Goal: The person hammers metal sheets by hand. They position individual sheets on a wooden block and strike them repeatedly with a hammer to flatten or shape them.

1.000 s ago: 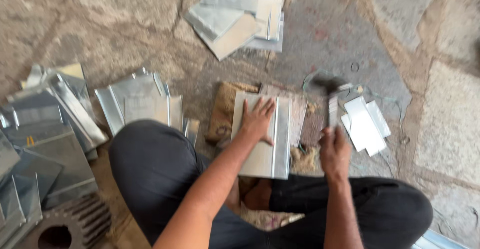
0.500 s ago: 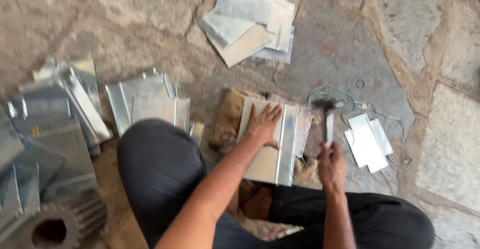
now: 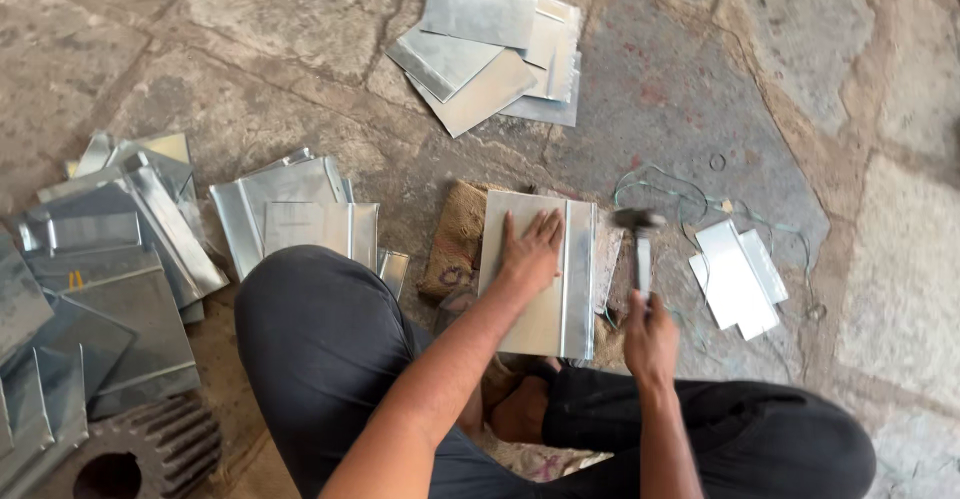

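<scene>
My left hand (image 3: 530,251) lies flat, fingers spread, on a grey sheet-metal piece (image 3: 538,314) that rests on a piece of brown sacking (image 3: 455,244) on the stone floor. The sheet has a folded strip along its right edge (image 3: 578,279). My right hand (image 3: 650,334) grips the handle of a hammer (image 3: 640,239), whose head hangs just right of the folded edge, blurred by motion. I sit cross-legged in dark trousers.
More folded metal sheets lie in piles: at the top (image 3: 495,49), to the left of my knee (image 3: 295,214), at the far left (image 3: 90,269) and a small one at the right (image 3: 735,279). A toothed metal gear (image 3: 120,454) sits bottom left. Thin wire (image 3: 680,189) curls on the floor.
The hammer has risen in my right hand and now stands next to the sheet's folded edge. My left hand stays pressed on the sheet. The view has shifted a little.
</scene>
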